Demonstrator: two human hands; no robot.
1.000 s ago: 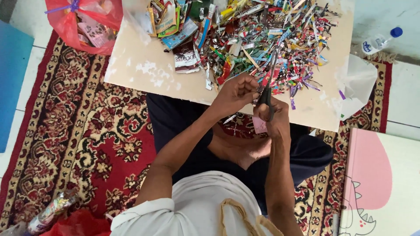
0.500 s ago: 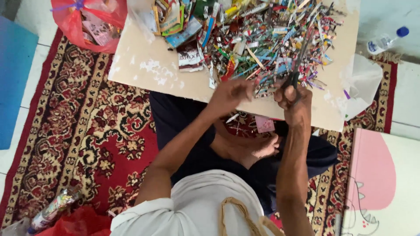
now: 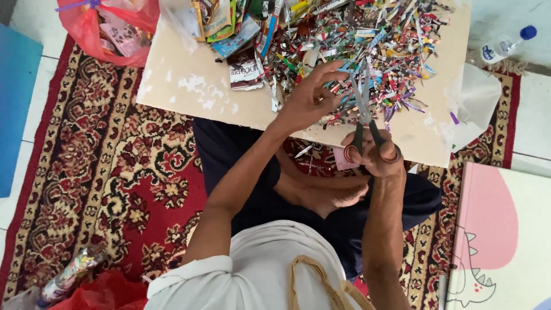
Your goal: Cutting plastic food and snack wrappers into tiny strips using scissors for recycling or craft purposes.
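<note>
Red plastic bag (image 3: 94, 28) sits far left on the patterned rug (image 3: 115, 172). Our left hand (image 3: 310, 95) hovers with fingers spread over the heap of cut wrapper strips (image 3: 379, 51) on the pale board (image 3: 189, 86). Our right hand (image 3: 376, 152) grips the scissors (image 3: 363, 112) by the handles, blades pointing into the heap. Clear bottle (image 3: 505, 45) lies far right.

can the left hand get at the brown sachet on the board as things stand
Probably yes. The left hand hovers with spread fingers over the strip pile, just right of the brown sachet, which lies uncovered on the board. Nothing stands between them, and its grip looks empty.
</note>
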